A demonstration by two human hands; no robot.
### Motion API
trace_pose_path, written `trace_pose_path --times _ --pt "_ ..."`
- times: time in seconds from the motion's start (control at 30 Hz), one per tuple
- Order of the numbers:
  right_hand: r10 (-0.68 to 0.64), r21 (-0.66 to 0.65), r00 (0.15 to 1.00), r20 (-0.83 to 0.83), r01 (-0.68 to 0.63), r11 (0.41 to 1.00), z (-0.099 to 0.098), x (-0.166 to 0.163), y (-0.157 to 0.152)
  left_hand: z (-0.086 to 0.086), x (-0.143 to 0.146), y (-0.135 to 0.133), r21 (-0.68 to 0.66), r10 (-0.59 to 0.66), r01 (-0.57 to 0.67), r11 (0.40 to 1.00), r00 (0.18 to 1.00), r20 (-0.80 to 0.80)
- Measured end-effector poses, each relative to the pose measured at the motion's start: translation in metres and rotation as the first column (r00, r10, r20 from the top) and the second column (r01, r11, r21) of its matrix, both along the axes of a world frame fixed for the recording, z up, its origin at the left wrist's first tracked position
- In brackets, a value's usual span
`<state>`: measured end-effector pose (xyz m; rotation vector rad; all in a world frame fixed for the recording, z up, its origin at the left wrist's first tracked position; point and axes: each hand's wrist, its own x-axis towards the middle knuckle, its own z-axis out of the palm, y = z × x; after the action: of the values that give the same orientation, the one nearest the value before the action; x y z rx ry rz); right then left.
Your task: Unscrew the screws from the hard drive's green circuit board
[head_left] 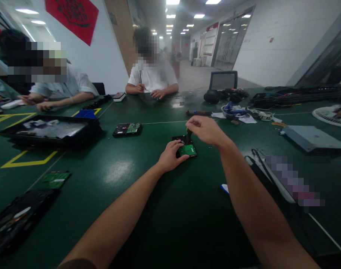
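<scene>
On the green surface (137,224), left hand (170,157) grips a drive (187,151); right hand (205,130) pinches a screwdriver (188,134) upright over it.

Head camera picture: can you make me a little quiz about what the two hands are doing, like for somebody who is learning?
1. True or false: the left hand grips a hard drive that has a green board on top.
2. Pick one: what does the right hand hold upright over that drive? A, a screwdriver. B, a cup. C, a pair of scissors.
3. Fill the gap: a loose green circuit board lies on the table, off to the person's ____ side.

Key: 1 true. 2 A. 3 left.
</scene>
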<state>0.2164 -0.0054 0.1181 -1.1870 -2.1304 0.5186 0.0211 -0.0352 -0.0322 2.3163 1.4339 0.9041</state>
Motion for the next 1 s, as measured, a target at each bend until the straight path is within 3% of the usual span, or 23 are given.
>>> trace_pose_path --times 0.13,0.3,0.4,0.57,0.67,0.9,1.0 --pt "-0.066 0.045 0.996 0.058 0.064 0.997 0.004 -0.003 -0.006 -0.001 0.000 0.000 0.005 0.002 -0.002 1.000 1.000 0.004" --pt "0.071 -0.067 0.997 -0.037 -0.073 0.995 -0.001 -0.002 -0.003 0.000 0.000 0.000 0.003 0.004 -0.004 1.000 1.000 0.002" --pt "0.076 -0.107 0.995 -0.064 -0.083 0.991 -0.005 0.000 0.002 0.001 0.000 0.000 -0.001 -0.003 0.003 1.000 1.000 0.001" --pt "-0.011 0.046 0.999 0.032 0.010 0.999 -0.002 0.001 0.003 0.001 0.000 -0.001 -0.007 0.002 -0.002 1.000 1.000 0.021" --pt "-0.074 0.047 0.997 0.028 0.073 0.996 0.000 -0.001 0.001 0.001 0.000 -0.001 -0.010 0.002 -0.002 1.000 1.000 0.023" --pt "0.076 -0.094 0.995 -0.065 -0.082 0.992 -0.005 -0.001 0.001 0.001 0.001 0.000 -0.002 0.002 -0.002 1.000 1.000 0.013" --pt "0.079 -0.066 0.995 -0.060 -0.083 0.994 -0.006 0.000 0.004 0.000 0.001 0.000 -0.002 0.006 -0.006 1.000 1.000 0.019"
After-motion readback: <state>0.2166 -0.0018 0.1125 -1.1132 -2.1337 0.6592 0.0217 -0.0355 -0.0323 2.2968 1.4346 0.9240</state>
